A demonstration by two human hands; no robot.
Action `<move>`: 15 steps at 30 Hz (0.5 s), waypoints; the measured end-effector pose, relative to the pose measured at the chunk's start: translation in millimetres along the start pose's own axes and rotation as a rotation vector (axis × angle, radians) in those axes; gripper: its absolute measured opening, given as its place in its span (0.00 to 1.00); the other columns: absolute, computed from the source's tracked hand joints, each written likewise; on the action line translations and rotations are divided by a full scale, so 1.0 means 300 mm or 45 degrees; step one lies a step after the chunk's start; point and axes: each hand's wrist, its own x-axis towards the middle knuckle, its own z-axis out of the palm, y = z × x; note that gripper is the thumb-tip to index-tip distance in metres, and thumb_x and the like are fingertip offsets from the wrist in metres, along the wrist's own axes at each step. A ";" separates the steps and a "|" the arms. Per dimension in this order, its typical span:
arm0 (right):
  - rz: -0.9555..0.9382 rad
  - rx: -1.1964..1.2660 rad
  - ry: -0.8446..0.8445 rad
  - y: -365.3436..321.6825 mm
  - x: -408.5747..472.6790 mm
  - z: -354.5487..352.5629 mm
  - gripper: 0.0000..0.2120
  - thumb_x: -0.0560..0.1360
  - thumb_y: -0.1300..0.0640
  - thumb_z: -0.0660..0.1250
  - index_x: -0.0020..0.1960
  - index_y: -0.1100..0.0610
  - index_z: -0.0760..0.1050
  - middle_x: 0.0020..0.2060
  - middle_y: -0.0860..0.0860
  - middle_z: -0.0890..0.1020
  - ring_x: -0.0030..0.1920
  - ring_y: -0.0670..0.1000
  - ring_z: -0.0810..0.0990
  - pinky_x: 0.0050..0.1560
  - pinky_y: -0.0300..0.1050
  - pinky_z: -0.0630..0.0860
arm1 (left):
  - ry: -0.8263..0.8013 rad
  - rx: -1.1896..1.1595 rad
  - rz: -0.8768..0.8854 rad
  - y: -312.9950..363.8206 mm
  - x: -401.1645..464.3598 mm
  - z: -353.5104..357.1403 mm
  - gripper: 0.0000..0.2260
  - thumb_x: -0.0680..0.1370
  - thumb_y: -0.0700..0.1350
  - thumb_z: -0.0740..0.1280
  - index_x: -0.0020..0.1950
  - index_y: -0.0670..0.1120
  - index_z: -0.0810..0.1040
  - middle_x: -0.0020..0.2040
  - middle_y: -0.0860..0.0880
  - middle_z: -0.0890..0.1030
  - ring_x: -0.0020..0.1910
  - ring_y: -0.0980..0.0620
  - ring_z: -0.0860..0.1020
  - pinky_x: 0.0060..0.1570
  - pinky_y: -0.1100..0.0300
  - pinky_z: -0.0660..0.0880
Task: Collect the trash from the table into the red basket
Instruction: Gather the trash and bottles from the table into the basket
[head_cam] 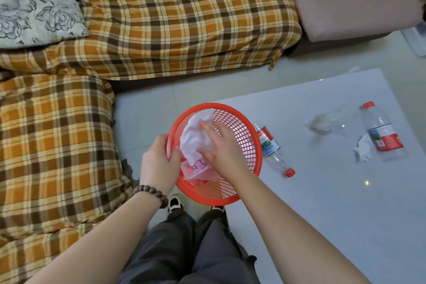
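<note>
Right hand (221,145) inside red basket (244,131), fingers spread flat, palm down on crumpled white tissue (196,138); pressing rather than gripping, nothing clamped, judged as release or tamping of a piece just dropped in. Left hand (159,163) closed on basket rim at 9 o'clock, thumb inside the mesh wall, fingers outside; basket apparently held off the near-left table (322,203) corner, over the floor (143,120), tilted toward the wearer, presumably so trash goes in without leaning across. Basket contents: tissue toward 11 o'clock, a clear pink-printed wrapper (198,169) beneath it toward 6 o'clock. Still on the table: small bottle (273,150) lying on its side just beside the basket at 3 o'clock, red cap pointing toward 5 o'clock; larger bottle (382,134) with red label lying further out at 3 o'clock; second tissue wad (363,148) touching or just beside that bottle's near side, cannot tell which; crumpled clear film (322,123) between the two bottles. Task judged partly done: two items in, four remaining. Nearest next candidate: the small bottle, within easy reach of the right hand. Clear film light, likely to spring open once released.
</note>
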 end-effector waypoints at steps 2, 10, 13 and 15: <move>-0.024 0.004 0.193 0.034 -0.016 -0.044 0.30 0.74 0.44 0.64 0.73 0.43 0.57 0.69 0.56 0.66 0.69 0.56 0.64 0.65 0.51 0.66 | 0.008 0.032 -0.042 -0.019 0.012 -0.001 0.04 0.74 0.41 0.62 0.47 0.49 0.74 0.35 0.58 0.75 0.33 0.61 0.72 0.29 0.68 0.65; 0.632 -0.288 0.127 0.520 -0.094 -0.056 0.40 0.70 0.41 0.69 0.76 0.48 0.54 0.75 0.62 0.56 0.74 0.62 0.56 0.69 0.58 0.60 | 0.061 0.149 -0.200 -0.146 0.013 0.010 0.06 0.75 0.44 0.61 0.50 0.48 0.75 0.36 0.56 0.76 0.33 0.59 0.73 0.29 0.65 0.64; 0.747 -0.371 -0.034 0.669 -0.086 -0.003 0.43 0.70 0.42 0.69 0.76 0.44 0.47 0.76 0.57 0.53 0.75 0.59 0.54 0.70 0.58 0.59 | 0.109 0.200 -0.165 -0.200 0.019 0.027 0.06 0.74 0.42 0.63 0.49 0.50 0.74 0.35 0.57 0.75 0.33 0.58 0.71 0.31 0.60 0.65; 0.818 -0.369 -0.089 0.727 -0.059 0.036 0.43 0.71 0.46 0.68 0.76 0.43 0.44 0.75 0.55 0.58 0.71 0.59 0.61 0.64 0.58 0.65 | 0.133 0.195 -0.177 -0.224 0.026 0.042 0.06 0.74 0.42 0.63 0.49 0.52 0.73 0.36 0.57 0.76 0.34 0.59 0.72 0.31 0.62 0.65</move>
